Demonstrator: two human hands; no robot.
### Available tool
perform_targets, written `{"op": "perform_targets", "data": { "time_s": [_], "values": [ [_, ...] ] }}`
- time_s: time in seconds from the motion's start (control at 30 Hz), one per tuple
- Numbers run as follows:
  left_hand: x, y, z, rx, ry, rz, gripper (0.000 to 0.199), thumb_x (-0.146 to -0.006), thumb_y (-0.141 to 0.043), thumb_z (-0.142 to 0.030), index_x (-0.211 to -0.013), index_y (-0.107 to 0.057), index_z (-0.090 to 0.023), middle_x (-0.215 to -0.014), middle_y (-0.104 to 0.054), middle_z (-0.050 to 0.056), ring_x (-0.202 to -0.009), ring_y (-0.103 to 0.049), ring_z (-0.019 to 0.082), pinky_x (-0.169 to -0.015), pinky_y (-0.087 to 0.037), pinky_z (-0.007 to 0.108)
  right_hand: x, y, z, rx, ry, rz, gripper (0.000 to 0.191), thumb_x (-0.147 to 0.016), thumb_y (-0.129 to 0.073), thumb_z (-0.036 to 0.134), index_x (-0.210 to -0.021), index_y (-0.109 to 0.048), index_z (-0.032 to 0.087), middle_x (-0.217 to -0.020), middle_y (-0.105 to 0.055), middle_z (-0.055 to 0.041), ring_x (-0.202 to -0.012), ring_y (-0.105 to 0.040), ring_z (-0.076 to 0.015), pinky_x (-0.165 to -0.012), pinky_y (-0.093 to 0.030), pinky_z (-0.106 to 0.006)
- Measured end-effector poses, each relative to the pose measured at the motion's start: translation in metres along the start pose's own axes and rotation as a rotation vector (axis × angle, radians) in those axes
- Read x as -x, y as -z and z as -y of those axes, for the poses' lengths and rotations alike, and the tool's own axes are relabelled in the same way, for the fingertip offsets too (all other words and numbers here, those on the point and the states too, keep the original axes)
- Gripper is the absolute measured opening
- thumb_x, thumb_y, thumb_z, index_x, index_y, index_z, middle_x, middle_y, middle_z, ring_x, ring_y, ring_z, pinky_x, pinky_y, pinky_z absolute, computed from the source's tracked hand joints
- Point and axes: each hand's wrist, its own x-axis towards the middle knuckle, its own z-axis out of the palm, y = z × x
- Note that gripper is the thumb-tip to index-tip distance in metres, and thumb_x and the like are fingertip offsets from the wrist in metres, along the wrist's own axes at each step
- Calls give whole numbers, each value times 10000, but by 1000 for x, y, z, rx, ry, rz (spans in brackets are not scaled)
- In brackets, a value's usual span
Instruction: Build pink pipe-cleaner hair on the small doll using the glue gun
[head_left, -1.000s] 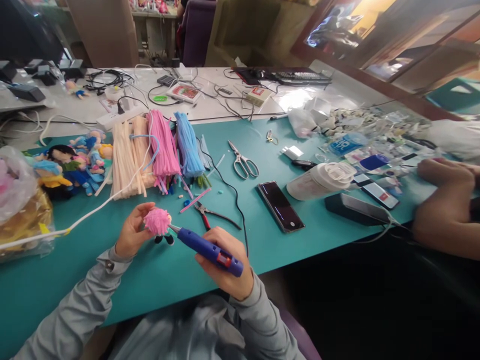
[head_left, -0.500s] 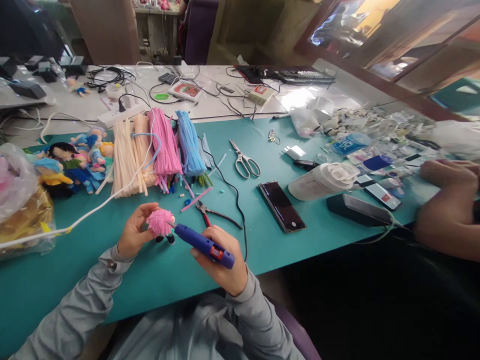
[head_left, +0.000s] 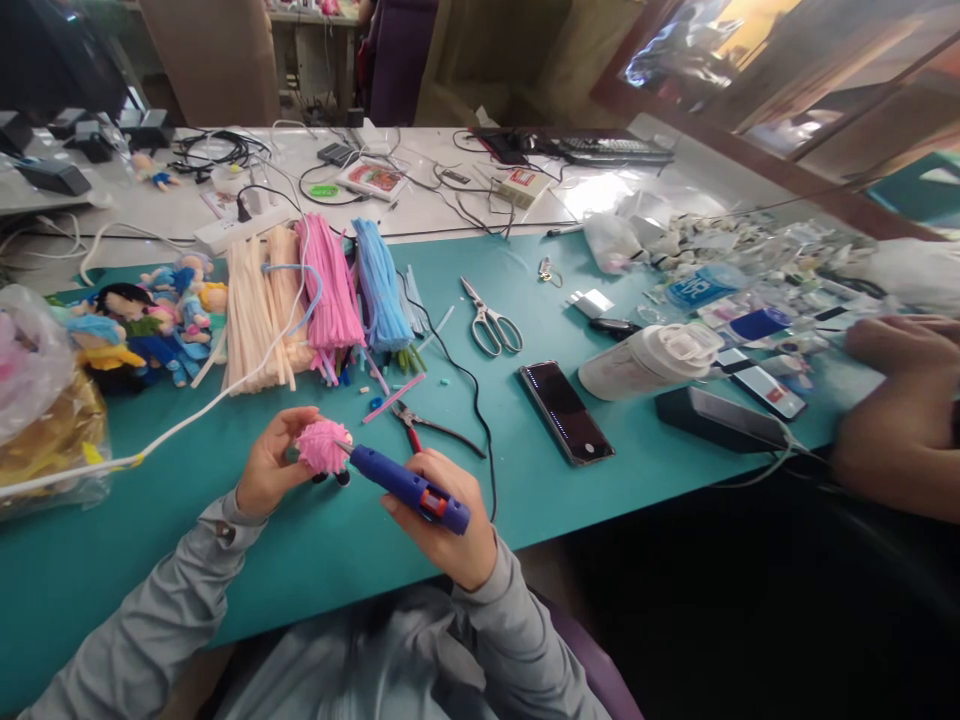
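Note:
My left hand (head_left: 271,465) grips a small doll (head_left: 322,446) whose pink, ridged hair faces me. Dark shoes show beneath the head; most of its body is hidden. In my right hand (head_left: 454,520) is a blue glue gun (head_left: 405,487) with a red part on its side. Its metal tip meets the right side of the pink hair, or comes very close; I cannot tell which. Just beyond my right hand lie pliers (head_left: 442,432) with a red handle. A pink pipe cleaner (head_left: 394,398) rests near their jaws.
Bundles of peach (head_left: 259,310), pink (head_left: 328,285) and blue pipe cleaners (head_left: 380,290) lie behind my hands, beside a pile of dolls (head_left: 161,320). Scissors (head_left: 491,318), a phone (head_left: 566,412) and a white cup (head_left: 645,362) are rightward. Another person's arm (head_left: 896,420) rests at the right edge.
The doll has shifted very slightly to the right in my left hand, and its head appears turned a little. The glue gun stays almost in the same place.

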Motion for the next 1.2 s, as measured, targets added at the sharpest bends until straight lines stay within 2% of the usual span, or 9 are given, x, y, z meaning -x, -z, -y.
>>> {"op": "perform_targets", "data": {
  "time_s": [0.63,1.2],
  "values": [
    [3,-6,-9,-118,-122,37,457,-603,-862,-314,-1001,-671,-193,-943,-741,78,-852,-700,225,-752,-538,310,2,6,1,-1,24,21,192,-840,-629,309,-722,-509,216,-612,-520,19,-551,-469,-139,-522,-370,-262],
    [1,-4,-6,-95,-120,23,470,-595,-865,-287,-1014,-675,-193,-957,-755,81,-857,-715,227,-749,-557,304,3,7,2,20,-11,23,193,-837,-621,320,-712,-513,221,-605,-517,15,-539,-470,-144,-518,-374,-269]
  ]
}}
